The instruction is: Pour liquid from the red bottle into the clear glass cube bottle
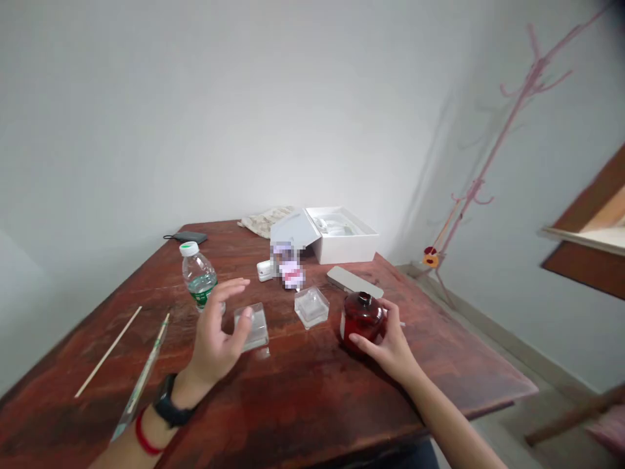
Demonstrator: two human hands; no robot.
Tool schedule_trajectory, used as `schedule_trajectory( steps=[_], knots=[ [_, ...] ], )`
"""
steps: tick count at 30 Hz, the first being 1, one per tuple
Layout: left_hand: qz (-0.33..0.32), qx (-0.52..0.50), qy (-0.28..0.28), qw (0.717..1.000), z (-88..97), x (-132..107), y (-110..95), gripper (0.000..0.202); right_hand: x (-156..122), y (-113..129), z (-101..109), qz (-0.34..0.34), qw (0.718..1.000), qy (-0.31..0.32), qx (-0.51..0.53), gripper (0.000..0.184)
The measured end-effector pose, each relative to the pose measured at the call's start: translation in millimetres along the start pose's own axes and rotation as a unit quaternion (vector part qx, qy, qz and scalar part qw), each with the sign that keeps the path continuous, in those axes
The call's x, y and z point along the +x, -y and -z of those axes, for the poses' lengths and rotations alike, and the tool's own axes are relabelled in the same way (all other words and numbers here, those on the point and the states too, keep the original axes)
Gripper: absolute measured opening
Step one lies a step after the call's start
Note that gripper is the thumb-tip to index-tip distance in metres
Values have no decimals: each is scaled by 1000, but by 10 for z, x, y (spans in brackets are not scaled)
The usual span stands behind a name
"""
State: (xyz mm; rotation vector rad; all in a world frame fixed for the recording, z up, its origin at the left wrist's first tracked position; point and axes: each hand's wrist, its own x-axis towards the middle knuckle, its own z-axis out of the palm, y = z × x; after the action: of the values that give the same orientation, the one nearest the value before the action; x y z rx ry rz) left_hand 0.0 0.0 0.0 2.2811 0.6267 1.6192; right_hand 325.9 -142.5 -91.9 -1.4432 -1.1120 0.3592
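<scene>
My right hand (393,348) is wrapped around a squat, dark amber bottle (360,318) with an uncapped neck, which stands upright on the table. My left hand (219,335) is open, fingers spread, and holds nothing. Its thumb overlaps a clear square block-like container (258,333); whether they touch I cannot tell. Another clear square container (311,309) sits between my hands. Just behind the left hand stands a plastic water bottle (198,277) with a white cap and green label, partly hidden by the fingers.
Wooden sticks (110,350) lie on the left of the reddish-brown table (293,404), one in a wrapper. Behind are a grey flat case (355,281), a small white case (265,270), a blurred-out item (290,267), an open white box (347,249), a cloth (258,223) and a dark pouch (191,237).
</scene>
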Motion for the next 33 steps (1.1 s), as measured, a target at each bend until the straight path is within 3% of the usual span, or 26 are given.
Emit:
schedule_trajectory(
  steps=[2, 4, 11, 17, 24, 33],
  knots=[
    [23, 10, -35, 999, -67, -49, 224, 17, 13, -60, 33, 2, 1000, -9, -6, 84],
    [50, 8, -15, 999, -105, -154, 342, 22, 29, -95, 64, 5, 1000, -8, -15, 85],
    [159, -34, 82, 983, -171, -314, 455, 46, 14, -26, 64, 13, 999, -29, -17, 77],
    [222, -84, 107, 966, -243, -366, 589, 58, 26, -33, 42, 49, 997, -44, -46, 71],
    [239, -99, 114, 959, -260, -403, 743, 78, 87, -144, 97, 78, 993, -50, -68, 69],
    [226, -93, 129, 961, -278, -427, 817, 75, 107, -150, 139, 58, 995, -33, -68, 68]
  ],
)
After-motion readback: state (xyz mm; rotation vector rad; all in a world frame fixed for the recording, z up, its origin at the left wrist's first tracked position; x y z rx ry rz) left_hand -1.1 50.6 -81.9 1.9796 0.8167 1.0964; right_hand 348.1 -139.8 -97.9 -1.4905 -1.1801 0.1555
